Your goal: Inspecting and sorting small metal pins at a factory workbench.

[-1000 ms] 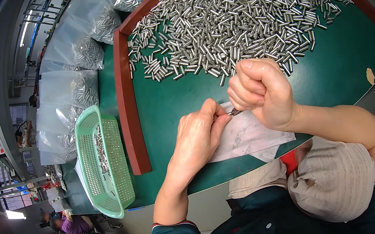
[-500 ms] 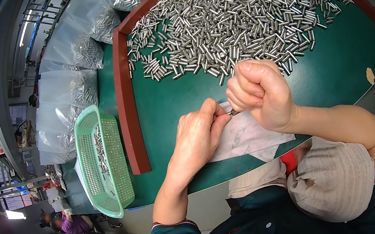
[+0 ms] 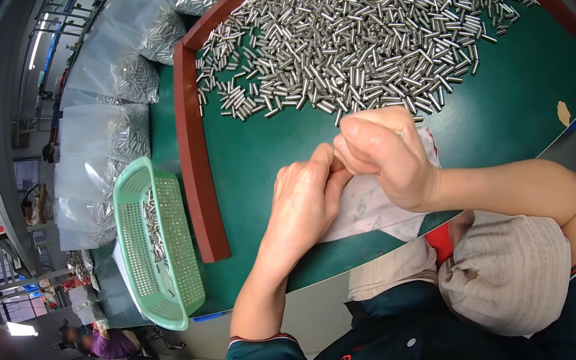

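Note:
Fingertips pinched, my left hand (image 3: 303, 204) meets my right hand (image 3: 392, 157) just in front of the pile. A small metal pin showed in the left fingertips a moment ago; the touching hands now cover it. My right hand is curled into a fist against the left fingers, and what it holds, if anything, is hidden. Under both hands lies a pale, smudged cloth (image 3: 363, 210), partly covered by them. Beyond them spreads a large heap of short, shiny metal pins (image 3: 356, 36) on the green tabletop (image 3: 508, 110).
Dark red wooden rails (image 3: 197, 156) border the pile at the left and back. Outside the left rail stands a light green plastic basket (image 3: 183, 248) with some pins inside. Clear bags of pins (image 3: 125, 133) line the far left. A person (image 3: 111, 344) sits in the left background.
My right fist has shifted slightly left and down, closing onto the left fingertips. The pin visible between them before is now covered.

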Action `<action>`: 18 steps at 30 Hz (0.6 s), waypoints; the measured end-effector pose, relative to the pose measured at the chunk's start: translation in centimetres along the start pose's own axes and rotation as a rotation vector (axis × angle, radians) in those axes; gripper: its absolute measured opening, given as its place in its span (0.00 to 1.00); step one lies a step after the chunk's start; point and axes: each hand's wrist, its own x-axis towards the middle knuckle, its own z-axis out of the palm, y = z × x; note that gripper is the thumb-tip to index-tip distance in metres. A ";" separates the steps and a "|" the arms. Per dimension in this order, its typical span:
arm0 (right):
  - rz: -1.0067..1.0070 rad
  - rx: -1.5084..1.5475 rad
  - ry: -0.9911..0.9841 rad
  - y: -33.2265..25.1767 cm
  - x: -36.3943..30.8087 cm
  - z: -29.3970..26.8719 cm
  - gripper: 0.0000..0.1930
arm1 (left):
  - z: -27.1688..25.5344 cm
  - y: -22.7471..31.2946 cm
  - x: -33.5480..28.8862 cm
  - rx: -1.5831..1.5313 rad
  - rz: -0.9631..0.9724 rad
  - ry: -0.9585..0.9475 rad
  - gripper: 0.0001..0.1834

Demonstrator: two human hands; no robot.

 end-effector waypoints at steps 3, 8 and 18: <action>0.007 0.036 0.015 0.0 -0.1 -0.2 0.16 | 0.4 0.1 -0.3 -0.017 -0.009 0.011 0.08; 0.076 0.284 0.014 0.2 -0.1 -0.5 0.17 | 0.7 -0.6 -0.8 -0.005 0.058 0.052 0.08; 0.135 0.315 0.048 0.0 0.6 -0.9 0.20 | -2.1 -3.4 0.0 -1.578 -0.300 -0.050 0.08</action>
